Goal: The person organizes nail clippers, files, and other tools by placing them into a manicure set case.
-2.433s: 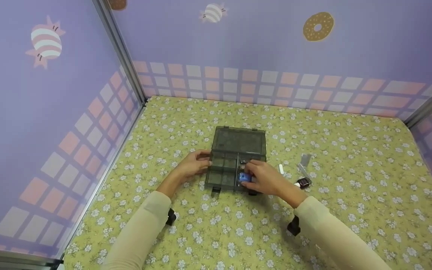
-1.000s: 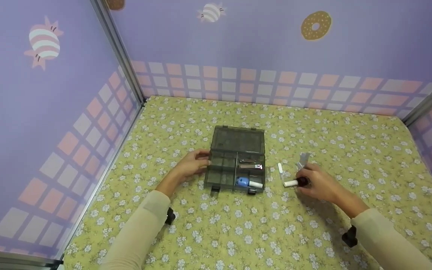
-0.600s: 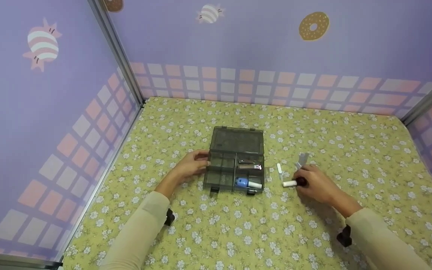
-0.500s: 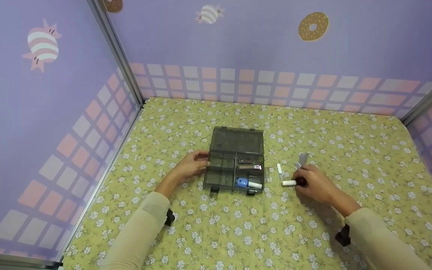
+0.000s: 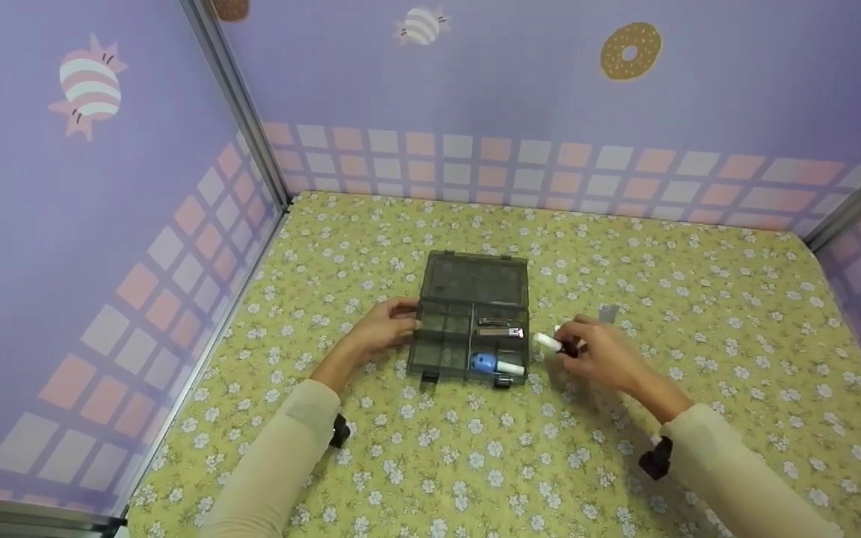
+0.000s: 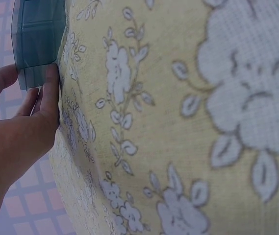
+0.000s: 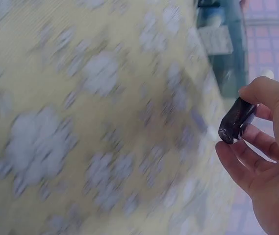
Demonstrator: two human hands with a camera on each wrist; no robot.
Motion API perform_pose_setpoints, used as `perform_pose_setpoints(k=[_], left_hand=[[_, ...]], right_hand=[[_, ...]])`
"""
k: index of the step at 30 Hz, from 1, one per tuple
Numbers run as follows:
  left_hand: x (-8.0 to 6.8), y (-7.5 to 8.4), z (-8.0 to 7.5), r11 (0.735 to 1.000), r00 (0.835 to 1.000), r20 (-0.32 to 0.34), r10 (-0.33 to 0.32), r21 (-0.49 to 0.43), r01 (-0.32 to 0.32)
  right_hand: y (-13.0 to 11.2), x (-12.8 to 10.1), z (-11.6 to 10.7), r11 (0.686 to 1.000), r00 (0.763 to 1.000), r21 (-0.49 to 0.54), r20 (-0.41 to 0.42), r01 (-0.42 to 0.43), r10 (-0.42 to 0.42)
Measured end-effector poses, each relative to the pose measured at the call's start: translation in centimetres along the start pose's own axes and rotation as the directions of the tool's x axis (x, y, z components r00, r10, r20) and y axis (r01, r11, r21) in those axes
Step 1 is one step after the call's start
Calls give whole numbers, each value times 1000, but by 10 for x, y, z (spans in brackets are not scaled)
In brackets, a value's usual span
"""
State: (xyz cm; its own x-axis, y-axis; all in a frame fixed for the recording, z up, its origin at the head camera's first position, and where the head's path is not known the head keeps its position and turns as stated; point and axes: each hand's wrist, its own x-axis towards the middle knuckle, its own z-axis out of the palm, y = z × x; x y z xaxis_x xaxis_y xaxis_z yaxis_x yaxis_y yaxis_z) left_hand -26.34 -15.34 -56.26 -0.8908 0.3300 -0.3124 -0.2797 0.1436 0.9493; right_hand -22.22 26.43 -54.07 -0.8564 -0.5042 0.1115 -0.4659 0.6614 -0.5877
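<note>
An open dark see-through compartment box (image 5: 445, 351) lies mid-table with its lid (image 5: 475, 280) laid back. A metal nail clipper (image 5: 501, 331) and a blue-and-white piece (image 5: 494, 365) lie in its right compartments. My left hand (image 5: 389, 326) rests against the box's left wall. In the left wrist view its fingers (image 6: 48, 93) touch the box corner (image 6: 36, 44), the thumb apart. My right hand (image 5: 591, 350) pinches a small tube (image 5: 550, 343), white-tipped with a dark end, just right of the box. The right wrist view shows the tube's dark end (image 7: 237, 120) between thumb and fingers.
A small grey strip (image 5: 608, 313) lies on the flowered yellow cloth (image 5: 475, 463) behind my right hand. Purple patterned walls (image 5: 102, 224) close in the left, back and right sides. The box (image 7: 222, 39) shows blurred at the top of the right wrist view.
My right hand left the box, reached right to the small tube, picked it up and carried it left toward the box. The left hand stayed on the box.
</note>
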Motion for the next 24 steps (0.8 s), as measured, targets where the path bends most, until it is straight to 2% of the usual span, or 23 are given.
perform_pose_setpoints(k=[4,11,17,24], left_hand=[[1,1,1,1000,1000,-2,-9,10,9],[2,2,1,1000,1000,2,-9,8,9],[1,2,1,1000,1000,-4,-11,6,11],[-1,3,1,1000,1000,-7,-12,2,12]], right_hand=[[-15,13,5,998,998,-19,-2,63,-63],[-36,29,16,994,998,-80,16,69,-68],[-44,37,27,995,996,-47,19,91,-91],[-49,41,36,990,992,-64,14,124,-123]])
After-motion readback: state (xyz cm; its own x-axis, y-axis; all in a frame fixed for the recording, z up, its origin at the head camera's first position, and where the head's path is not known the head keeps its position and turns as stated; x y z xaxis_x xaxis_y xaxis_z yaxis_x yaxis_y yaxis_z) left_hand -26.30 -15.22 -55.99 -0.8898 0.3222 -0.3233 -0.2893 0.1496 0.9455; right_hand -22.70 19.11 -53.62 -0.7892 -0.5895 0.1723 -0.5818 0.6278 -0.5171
